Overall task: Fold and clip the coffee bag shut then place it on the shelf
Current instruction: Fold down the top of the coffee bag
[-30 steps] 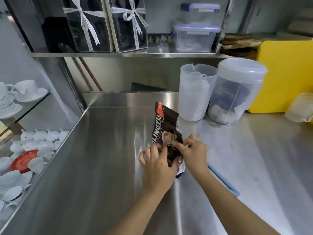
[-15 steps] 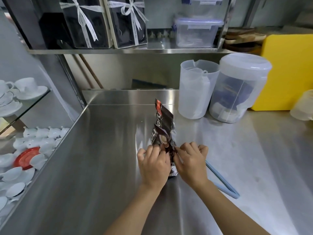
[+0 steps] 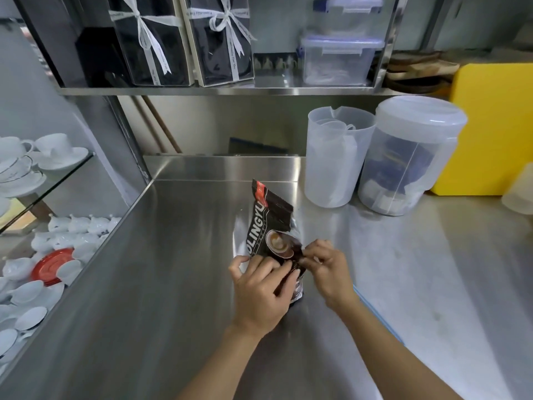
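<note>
A dark brown coffee bag (image 3: 266, 223) with white lettering and a latte picture stands tilted on the steel counter (image 3: 173, 284), its red-tipped top end pointing away from me. My left hand (image 3: 262, 290) grips the bag's near lower part from the left. My right hand (image 3: 326, 269) pinches the bag's right edge with fingertips. A light blue clip (image 3: 377, 316) lies on the counter mostly hidden behind my right forearm. The steel shelf (image 3: 277, 82) runs above the counter's back.
On the shelf stand two ribboned dark gift boxes (image 3: 187, 39) and stacked clear lidded containers (image 3: 337, 57). Two translucent plastic jugs (image 3: 383, 157) and a yellow board (image 3: 496, 128) stand at back right. White cups and saucers (image 3: 37, 255) fill glass shelves on the left.
The bag turned from edge-on back to showing its front. Both hands shifted their grip on the bag's lower part, the right hand moving to its right edge.
</note>
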The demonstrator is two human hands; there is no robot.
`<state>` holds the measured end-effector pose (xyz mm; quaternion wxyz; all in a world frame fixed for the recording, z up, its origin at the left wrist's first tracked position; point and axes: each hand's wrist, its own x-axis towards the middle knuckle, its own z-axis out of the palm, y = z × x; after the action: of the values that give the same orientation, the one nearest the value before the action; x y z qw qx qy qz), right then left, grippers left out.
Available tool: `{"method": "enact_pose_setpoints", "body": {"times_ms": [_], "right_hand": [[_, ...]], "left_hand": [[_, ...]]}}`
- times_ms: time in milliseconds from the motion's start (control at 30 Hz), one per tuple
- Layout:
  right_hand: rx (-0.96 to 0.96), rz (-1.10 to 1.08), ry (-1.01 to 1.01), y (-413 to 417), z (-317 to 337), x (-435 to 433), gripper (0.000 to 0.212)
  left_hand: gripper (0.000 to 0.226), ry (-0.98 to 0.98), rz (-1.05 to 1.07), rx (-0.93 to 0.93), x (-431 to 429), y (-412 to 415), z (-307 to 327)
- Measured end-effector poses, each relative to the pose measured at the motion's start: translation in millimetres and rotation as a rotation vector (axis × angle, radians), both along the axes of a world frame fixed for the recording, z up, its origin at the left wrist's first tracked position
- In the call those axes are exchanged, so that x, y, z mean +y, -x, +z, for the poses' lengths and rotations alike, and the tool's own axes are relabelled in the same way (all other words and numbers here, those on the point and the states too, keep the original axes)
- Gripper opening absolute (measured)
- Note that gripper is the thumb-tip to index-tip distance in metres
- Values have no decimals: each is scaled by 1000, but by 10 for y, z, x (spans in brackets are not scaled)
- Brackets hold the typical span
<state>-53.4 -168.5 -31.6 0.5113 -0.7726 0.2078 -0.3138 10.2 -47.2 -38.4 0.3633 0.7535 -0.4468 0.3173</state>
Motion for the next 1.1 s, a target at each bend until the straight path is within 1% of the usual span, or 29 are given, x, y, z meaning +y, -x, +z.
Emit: {"method": "enact_pose_setpoints", "body": {"times_ms": [33,67,133,167,200,233,267,333,433,500,533,600,667,700,733,800,833,933,1000,1033,1100], "right_hand": [[-4,56,-102,25,28,-81,37],[14,102,-171,41,35,-160,35],[67,153,-244,27,42,-281,11],[85,165,-266,13,39,-324,5],[93,174,-294,-7,28,-365,8],[100,186,-319,-27,28,-402,10],[107,194,-340,-51,36,-434,11],[121,213,-361,-88,69,-487,13],[118,197,-371,-116,126,-489,15],[86,151,-381,-103,149,-471,24],[58,148,-391,-82,161,-464,23],[-14,189,-441,-11,191,-461,13],[-47,249,-498,61,226,-469,24],[-34,257,-487,78,243,-466,30],[-16,250,-450,81,261,-451,30],[5,193,-337,48,292,-390,12],[-1,153,-287,23,308,-361,7],[-57,102,-221,-39,369,-306,14],[-106,107,-219,-45,426,-315,34],[-132,105,-225,-49,442,-336,39],[-141,80,-224,-69,443,-377,38]], "left_hand": [[15,51,-49,89,18,-21,27],[17,126,-51,217,36,-52,70],[20,328,25,552,61,-210,152],[23,395,15,735,91,-323,186],[27,409,-51,913,133,-440,206],[32,370,-136,1041,178,-530,230],[34,291,-203,1098,216,-590,251],[27,186,-225,1100,251,-641,252],[22,188,-178,1060,215,-666,229],[17,143,-198,1031,197,-680,256],[14,108,-214,1016,196,-689,267],[13,58,-238,1012,211,-708,289],[10,83,-264,1054,209,-745,325],[8,107,-278,1078,204,-760,347],[8,127,-296,1094,196,-783,352],[13,141,-360,1127,166,-808,364],[15,152,-392,1156,154,-808,374],[19,218,-433,1177,135,-788,451],[18,292,-444,1138,128,-778,518],[15,328,-445,1115,124,-781,542],[14,364,-420,1108,106,-786,550]]}}
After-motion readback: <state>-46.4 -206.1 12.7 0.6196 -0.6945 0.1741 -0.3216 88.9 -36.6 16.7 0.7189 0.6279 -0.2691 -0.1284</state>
